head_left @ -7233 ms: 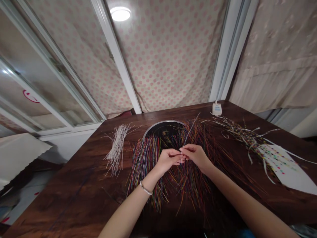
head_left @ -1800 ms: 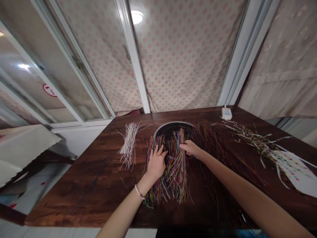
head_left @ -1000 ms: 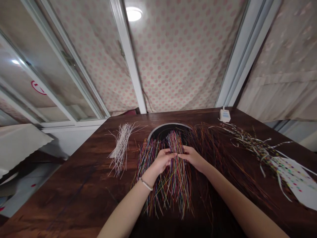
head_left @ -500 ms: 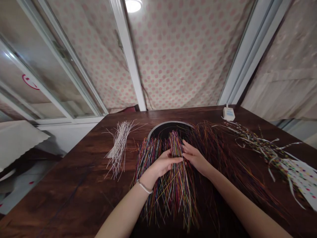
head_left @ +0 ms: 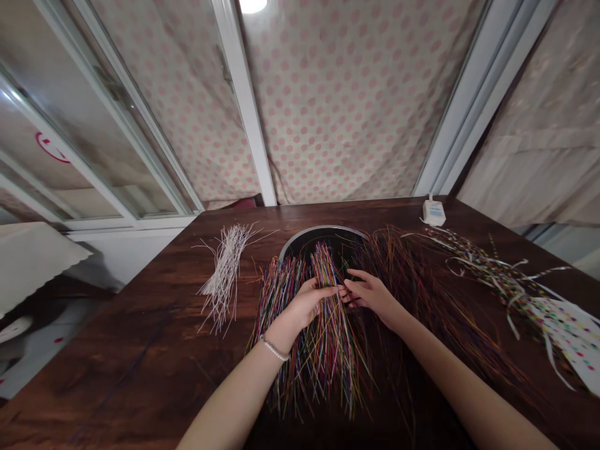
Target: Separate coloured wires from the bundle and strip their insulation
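Observation:
A bundle of thin multicoloured strands (head_left: 330,337) hangs down in front of a round black surface with a pale rim (head_left: 323,230). My left hand (head_left: 307,303) is wrapped round the bundle's upper part, its thumb lying across the front. Just right of the bundle is my right hand (head_left: 372,297), fingers apart, its fingertips close to my left thumb. Beside the held bundle, to its left, lie more coloured strands (head_left: 276,294). Dark reddish-brown strands (head_left: 412,281) spread out to the right, behind and beyond my right forearm.
On the dark wooden table (head_left: 154,312) a loose bunch of white strands (head_left: 227,262) lies at left. At right are dotted ribbons (head_left: 497,269), a dotted white sheet (head_left: 569,337) and a small white box (head_left: 434,213). A dotted curtain (head_left: 342,112) hangs behind.
My right hand has drawn its fingers off the bundle's right side and opened slightly. The top of the held bundle leans more to the left and looks narrower.

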Available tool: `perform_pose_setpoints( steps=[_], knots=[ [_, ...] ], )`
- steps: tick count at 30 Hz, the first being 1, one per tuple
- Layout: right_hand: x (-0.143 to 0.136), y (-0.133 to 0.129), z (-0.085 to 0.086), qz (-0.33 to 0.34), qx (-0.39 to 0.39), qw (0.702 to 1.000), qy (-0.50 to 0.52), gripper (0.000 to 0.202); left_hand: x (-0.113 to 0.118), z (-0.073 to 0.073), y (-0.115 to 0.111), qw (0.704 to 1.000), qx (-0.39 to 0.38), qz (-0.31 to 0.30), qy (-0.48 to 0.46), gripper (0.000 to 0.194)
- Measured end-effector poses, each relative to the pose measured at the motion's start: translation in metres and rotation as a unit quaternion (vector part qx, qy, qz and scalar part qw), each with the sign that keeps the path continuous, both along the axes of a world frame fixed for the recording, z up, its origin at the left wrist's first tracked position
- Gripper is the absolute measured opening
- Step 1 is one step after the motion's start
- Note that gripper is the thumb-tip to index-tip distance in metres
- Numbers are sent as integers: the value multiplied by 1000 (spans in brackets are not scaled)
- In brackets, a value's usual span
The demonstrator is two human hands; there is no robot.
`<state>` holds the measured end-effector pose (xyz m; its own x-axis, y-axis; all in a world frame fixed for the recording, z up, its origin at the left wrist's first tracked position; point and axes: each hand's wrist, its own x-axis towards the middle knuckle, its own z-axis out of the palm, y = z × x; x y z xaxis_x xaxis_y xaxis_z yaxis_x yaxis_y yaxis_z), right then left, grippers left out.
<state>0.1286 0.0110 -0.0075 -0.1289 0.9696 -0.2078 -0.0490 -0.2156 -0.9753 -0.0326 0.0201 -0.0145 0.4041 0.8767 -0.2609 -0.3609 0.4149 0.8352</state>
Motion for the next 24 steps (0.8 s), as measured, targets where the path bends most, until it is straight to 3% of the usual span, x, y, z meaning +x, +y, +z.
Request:
perform_pose_setpoints(
  steps=[4, 7, 11, 14, 18, 24],
  knots=[
    [6, 3, -11, 30, 71, 993, -86, 36, 1, -2, 0, 1000, 0, 11, 10, 33],
    [8, 4, -15, -3, 130, 984, -119, 25, 1, -1, 0, 1000, 8, 20, 10, 31],
    [3, 1, -6, -42, 191, 974, -115, 22, 1, 2, 0, 999, -14, 36, 0, 26],
    [-3, -4, 4, -30, 175, 983, -53, 24, 0, 2, 2, 997, -62, 54, -8, 26],
    [-4, -8, 14, -42, 109, 988, 98, 24, -3, 1, 4, 997, -71, -14, -39, 15],
    [34, 15, 42, -119, 95, 967, 205, 16, -2, 4, -1, 998, -27, -21, -51, 23]
  ],
)
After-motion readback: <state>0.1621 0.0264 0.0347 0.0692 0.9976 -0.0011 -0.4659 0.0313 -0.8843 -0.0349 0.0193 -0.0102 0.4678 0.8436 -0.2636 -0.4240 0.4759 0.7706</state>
